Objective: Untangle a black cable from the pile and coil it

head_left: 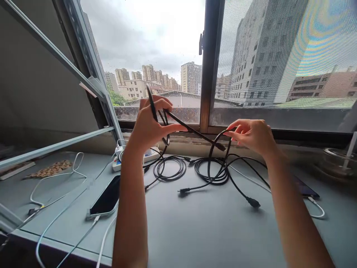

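A black cable (192, 129) hangs over my left hand (150, 121), looped round the fingers, with the thumb stretched out to the right. Its connector end slopes down to the right, in front of the cable at my other hand. My right hand (251, 136) pinches the top of a bent black cable (211, 156) between thumb and fingertips. Below it, a coiled black cable (199, 171) lies on the desk, partly behind the hanging strands. Two plugs, one pointing left (184, 191) and one at lower right (252, 202), show near it. Another black coil (169, 179) lies further left.
A phone (106, 197) with a charging cord lies left of my forearm, near a white power strip (116, 165). Another phone (306, 189) is partly behind my right forearm. A glass container (334, 162) stands at far right. A metal shelf frame (110, 108) rises at left.
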